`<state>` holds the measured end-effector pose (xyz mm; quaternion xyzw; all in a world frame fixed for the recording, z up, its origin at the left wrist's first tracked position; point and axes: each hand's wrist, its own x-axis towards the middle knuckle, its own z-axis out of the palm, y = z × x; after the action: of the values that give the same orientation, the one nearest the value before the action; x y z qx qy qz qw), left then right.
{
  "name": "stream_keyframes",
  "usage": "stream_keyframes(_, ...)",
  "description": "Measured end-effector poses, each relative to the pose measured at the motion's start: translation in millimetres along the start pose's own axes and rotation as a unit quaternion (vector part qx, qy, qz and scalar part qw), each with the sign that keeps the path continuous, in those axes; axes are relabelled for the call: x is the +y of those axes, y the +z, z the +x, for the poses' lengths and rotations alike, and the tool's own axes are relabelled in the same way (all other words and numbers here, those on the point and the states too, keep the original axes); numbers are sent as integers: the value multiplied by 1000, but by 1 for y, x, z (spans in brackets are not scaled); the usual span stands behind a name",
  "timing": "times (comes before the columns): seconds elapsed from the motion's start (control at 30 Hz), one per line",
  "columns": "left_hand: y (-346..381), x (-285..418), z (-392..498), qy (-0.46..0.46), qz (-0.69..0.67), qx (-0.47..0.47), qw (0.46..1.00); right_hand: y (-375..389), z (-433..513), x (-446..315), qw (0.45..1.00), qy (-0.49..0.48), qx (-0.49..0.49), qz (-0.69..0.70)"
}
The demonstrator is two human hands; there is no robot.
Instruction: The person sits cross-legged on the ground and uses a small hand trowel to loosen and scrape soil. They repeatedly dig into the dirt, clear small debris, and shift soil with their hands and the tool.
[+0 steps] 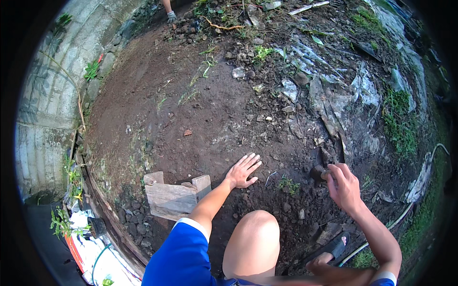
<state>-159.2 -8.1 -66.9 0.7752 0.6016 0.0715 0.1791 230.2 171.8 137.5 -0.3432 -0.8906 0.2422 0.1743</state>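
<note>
My left hand point(244, 172) rests palm down on the dark soil point(186, 143), with its fingers apart and nothing in it. To the right, my right hand point(344, 186) is closed around the handle of a small digging tool point(317, 172). The tool's dark head is low at the ground among loose clods, and its exact shape is hard to make out. A small tuft of grass point(289, 185) grows between my hands. Just left of my left forearm stands a weathered wooden plank piece point(171, 198) with two short uprights.
Torn plastic sheeting point(365, 85) lies half buried among stones at the right. A concrete block wall point(71, 46) borders the left. White sacking point(107, 264) and a black pot point(97, 227) are at lower left. A pale hose point(397, 218) curves at right. Another person's gloved hand point(171, 16) shows at the top.
</note>
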Motion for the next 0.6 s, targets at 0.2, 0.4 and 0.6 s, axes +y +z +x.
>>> stream_keyframes(0.2, 1, 4, -3, 15, 20, 51, 998, 60, 18, -12, 979, -64, 185, 54)
stream_keyframes(0.4, 10, 5, -5, -6, 29, 58, 998, 77, -26, -64, 927, -153, 249, 235)
stream_keyframes(0.6, 43, 44, -36, -161, -71, 332, 927, -16, -134, -153, 882, -116, 208, 406)
